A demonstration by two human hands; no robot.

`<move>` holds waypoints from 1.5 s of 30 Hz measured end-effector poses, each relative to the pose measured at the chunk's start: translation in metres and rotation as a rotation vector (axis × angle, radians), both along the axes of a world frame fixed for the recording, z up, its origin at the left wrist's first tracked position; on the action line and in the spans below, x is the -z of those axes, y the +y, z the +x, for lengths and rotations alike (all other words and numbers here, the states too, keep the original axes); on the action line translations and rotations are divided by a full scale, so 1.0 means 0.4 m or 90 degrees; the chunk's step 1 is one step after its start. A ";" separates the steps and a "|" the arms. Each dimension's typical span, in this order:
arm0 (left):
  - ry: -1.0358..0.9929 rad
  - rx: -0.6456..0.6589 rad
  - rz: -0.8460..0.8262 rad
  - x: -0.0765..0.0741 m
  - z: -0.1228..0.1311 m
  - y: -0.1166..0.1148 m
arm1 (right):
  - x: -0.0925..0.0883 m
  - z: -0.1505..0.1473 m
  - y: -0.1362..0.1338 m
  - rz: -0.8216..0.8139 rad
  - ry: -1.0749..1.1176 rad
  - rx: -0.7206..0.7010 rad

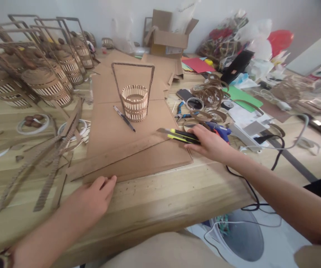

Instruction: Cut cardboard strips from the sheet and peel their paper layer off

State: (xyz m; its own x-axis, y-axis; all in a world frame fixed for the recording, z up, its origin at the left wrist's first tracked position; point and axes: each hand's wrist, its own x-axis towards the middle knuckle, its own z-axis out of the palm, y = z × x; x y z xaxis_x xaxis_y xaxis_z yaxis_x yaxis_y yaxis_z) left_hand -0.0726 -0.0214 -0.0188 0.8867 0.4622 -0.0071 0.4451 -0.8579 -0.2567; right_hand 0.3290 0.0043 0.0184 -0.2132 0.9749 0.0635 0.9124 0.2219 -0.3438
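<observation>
In my right hand (209, 143) is a black and yellow utility knife (184, 136), its blade pointing left over the cardboard sheet (149, 160). My left hand (97, 195) rests at the sheet's near edge, fingers loosely bent and holding nothing. Between the two hands, a long cardboard strip (115, 154) lies at a slant across the sheet. Farther back on the cardboard stands a small slatted basket (134, 103) with a tall square handle. A black pen (124, 119) lies just left of it.
Several lantern-like slatted baskets (47, 83) crowd the left, behind cardboard strips (48, 175) and white rings (33, 124). To the right are a blue glue gun (219, 130), curled brown strips (209, 93) and cables. An open carton (168, 37) stands behind; a bin (241, 234) is below.
</observation>
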 end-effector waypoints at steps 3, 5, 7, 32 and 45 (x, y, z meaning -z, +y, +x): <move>0.040 0.058 -0.024 -0.003 0.010 0.031 | -0.018 0.039 -0.094 -0.201 0.253 0.118; 0.077 0.078 -0.059 -0.008 0.020 0.054 | -0.020 0.054 -0.167 -0.317 0.434 0.163; 0.113 0.103 -0.090 -0.016 0.037 0.079 | -0.013 0.059 -0.237 -0.408 0.577 0.221; -0.239 0.412 -0.079 0.022 0.415 0.178 | 0.017 0.085 -0.376 -0.463 0.736 0.409; -0.193 0.414 -0.078 0.009 0.412 0.170 | 0.015 0.022 -0.380 -0.351 0.724 0.427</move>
